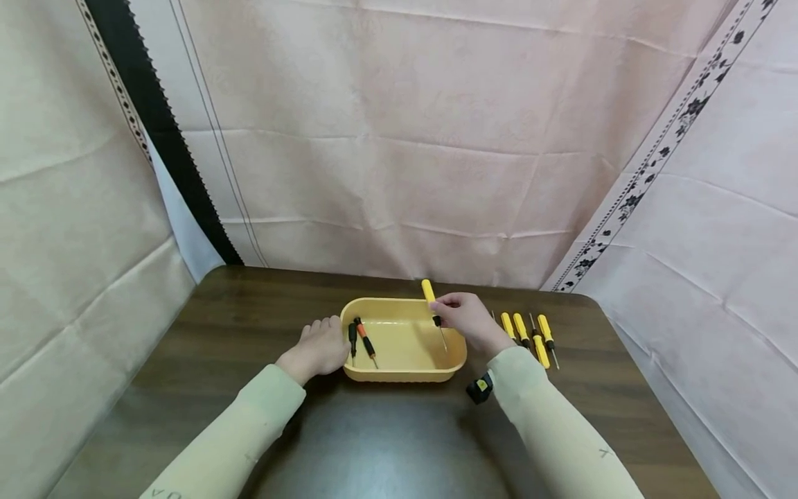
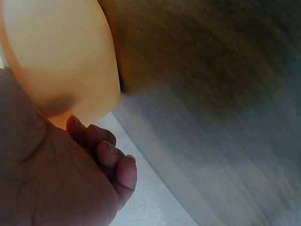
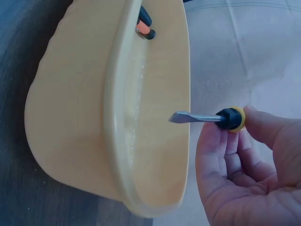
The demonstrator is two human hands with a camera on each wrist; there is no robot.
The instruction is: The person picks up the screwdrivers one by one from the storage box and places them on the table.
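Observation:
A pale yellow plastic tub (image 1: 399, 375) stands on the table. My left hand (image 1: 321, 346) holds its left end; in the left wrist view the fingers of that hand (image 2: 70, 174) curl beside the outer wall, and the thumb's tip is hidden. Over the tub's right part, my right hand (image 1: 467, 319) pinches a flat-blade screwdriver (image 1: 427, 291) by its yellow and black handle, blade pointing down. In the right wrist view that blade (image 3: 193, 117) shows against the tub's inner wall. Inside the tub at the left lie a black screwdriver (image 1: 352, 334) and an orange-and-black screwdriver (image 1: 364, 337).
Right of the tub, several yellow-handled screwdrivers (image 1: 544, 329) lie side by side on the dark wooden table (image 1: 262, 305), partly behind my right forearm. A small black object with a yellow patch (image 1: 479, 389) lies near my right sleeve. Cloth (image 1: 399, 173) hangs behind the table.

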